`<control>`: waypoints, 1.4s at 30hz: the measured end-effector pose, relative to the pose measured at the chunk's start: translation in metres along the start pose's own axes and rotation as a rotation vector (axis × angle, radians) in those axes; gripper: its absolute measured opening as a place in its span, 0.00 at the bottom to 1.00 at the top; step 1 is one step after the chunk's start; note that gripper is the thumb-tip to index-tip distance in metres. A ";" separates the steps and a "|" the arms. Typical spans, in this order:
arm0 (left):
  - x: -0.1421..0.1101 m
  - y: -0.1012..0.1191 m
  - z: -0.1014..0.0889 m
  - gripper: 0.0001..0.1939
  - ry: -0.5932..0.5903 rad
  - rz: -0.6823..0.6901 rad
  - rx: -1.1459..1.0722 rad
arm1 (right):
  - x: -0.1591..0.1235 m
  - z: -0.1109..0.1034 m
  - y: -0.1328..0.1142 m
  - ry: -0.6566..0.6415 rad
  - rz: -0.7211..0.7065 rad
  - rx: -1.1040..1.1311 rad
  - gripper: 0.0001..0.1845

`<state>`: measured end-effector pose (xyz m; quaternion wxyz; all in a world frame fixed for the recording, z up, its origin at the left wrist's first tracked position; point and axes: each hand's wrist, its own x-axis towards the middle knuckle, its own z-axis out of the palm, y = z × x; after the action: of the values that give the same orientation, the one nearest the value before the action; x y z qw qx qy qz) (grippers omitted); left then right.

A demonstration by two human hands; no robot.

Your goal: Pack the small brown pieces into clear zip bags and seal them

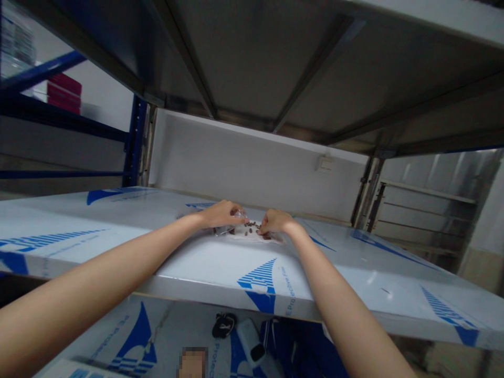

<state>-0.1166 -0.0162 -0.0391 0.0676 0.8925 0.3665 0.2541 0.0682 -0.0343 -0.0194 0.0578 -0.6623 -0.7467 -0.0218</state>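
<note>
Film-covered shelf [205, 273], white wall [244, 163], hands [222, 214] [275, 221] at brown bits [251, 229]

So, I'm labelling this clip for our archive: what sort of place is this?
Probably a storeroom or small warehouse: blue steel racking stands around a shelf covered in blue-printed protective film, and red boxes sit on a neighbouring shelf.

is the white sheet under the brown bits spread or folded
Spread: the white sheet lies open on the shelf, brown pieces scattered over it.
</note>
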 end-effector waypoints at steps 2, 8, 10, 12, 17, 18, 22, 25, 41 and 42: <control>-0.001 0.002 0.000 0.26 -0.021 0.015 -0.019 | 0.005 0.001 0.002 0.047 -0.032 0.108 0.05; -0.004 0.008 0.000 0.26 -0.021 0.014 -0.056 | 0.010 0.005 -0.003 0.113 -0.279 0.433 0.13; -0.003 0.008 0.000 0.26 -0.031 0.021 -0.063 | 0.009 0.005 -0.006 0.150 -0.253 0.403 0.15; -0.002 0.006 0.001 0.26 -0.026 0.031 -0.064 | 0.007 0.002 -0.007 0.233 -0.205 0.406 0.17; 0.001 -0.004 0.001 0.26 0.016 0.028 -0.052 | 0.006 0.002 -0.003 0.290 -0.156 0.359 0.13; 0.001 -0.005 0.001 0.26 0.013 0.030 -0.053 | 0.007 0.005 -0.002 0.238 -0.166 0.302 0.12; 0.002 -0.008 0.002 0.26 -0.004 0.040 -0.046 | 0.007 0.019 -0.006 0.075 -0.254 0.139 0.10; 0.004 -0.009 0.002 0.27 0.007 0.027 -0.002 | 0.009 0.023 -0.006 0.079 -0.275 0.165 0.09; 0.000 -0.001 0.002 0.27 0.009 0.015 -0.083 | 0.020 0.016 -0.009 0.380 -0.344 0.611 0.10; 0.000 -0.002 0.002 0.27 0.013 0.009 -0.075 | 0.018 0.013 -0.006 0.405 -0.319 0.587 0.11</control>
<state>-0.1164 -0.0145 -0.0415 0.0971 0.8893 0.3531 0.2739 0.0590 -0.0160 -0.0296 0.3868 -0.4756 -0.7882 0.0538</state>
